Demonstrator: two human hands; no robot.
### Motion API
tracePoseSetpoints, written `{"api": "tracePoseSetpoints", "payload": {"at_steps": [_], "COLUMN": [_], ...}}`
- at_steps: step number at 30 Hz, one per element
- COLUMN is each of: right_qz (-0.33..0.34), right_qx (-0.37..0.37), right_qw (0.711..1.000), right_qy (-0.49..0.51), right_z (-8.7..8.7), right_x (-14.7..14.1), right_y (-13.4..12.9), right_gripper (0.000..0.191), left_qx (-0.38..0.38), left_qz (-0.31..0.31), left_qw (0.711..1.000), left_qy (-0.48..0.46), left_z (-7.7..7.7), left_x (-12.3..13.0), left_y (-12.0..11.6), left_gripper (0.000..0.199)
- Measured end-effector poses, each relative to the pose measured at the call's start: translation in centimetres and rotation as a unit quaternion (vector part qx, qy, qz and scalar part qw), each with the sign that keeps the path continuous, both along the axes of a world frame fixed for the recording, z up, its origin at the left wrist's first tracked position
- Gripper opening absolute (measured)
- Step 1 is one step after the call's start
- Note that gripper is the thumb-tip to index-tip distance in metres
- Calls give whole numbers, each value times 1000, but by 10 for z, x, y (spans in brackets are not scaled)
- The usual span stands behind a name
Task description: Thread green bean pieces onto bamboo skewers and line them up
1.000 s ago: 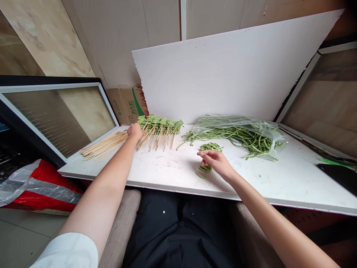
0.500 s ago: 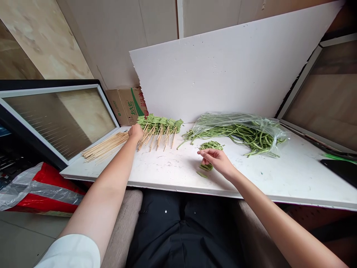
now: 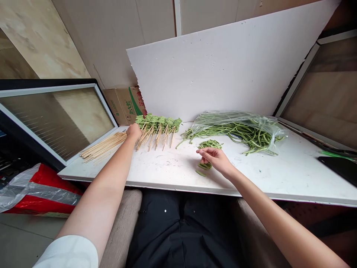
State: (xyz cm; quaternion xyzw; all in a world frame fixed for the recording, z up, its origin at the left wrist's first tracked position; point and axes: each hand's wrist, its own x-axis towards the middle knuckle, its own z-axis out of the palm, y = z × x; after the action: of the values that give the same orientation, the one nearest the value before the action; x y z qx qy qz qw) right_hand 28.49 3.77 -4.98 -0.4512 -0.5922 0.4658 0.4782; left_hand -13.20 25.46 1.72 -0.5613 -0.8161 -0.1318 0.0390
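White desk (image 3: 279, 175) scuffed; ragged-sided white board (image 3: 223, 74) stands along rear edge; framed glass panel (image 3: 55, 121) at left edge; floor (image 3: 25, 232) tiled.

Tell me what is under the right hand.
Cut green bean pieces lie on the white table, showing beyond the right hand and on its near side. Whether they join up directly below is hidden by the hand.

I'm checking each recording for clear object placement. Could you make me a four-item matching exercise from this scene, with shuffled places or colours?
1. Long beans
2. Bare skewers
3. Right hand
4. Cardboard box

A. Next to the cut bean pieces
B. Brown with green and red print
C. Partly covered by clear plastic
D. At the left end of the white table

Pairs: 1-C, 2-D, 3-A, 4-B
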Motion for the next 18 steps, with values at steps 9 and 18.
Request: {"api": "tracePoseSetpoints", "payload": {"at_steps": [9, 18], "right_qz": [1, 1], "right_qx": [0, 6], "right_qw": [1000, 1000], "right_qy": [11, 1], "right_z": [-7, 0], "right_x": [0, -3], "right_y": [3, -2], "right_gripper": [55, 55], "left_qx": [11, 22], "left_qz": [-2, -17], "left_qw": [1000, 999], "left_qy": [3, -30], "left_z": [1, -5], "left_x": [-1, -2], "left_y": [5, -1], "left_gripper": [27, 18]}}
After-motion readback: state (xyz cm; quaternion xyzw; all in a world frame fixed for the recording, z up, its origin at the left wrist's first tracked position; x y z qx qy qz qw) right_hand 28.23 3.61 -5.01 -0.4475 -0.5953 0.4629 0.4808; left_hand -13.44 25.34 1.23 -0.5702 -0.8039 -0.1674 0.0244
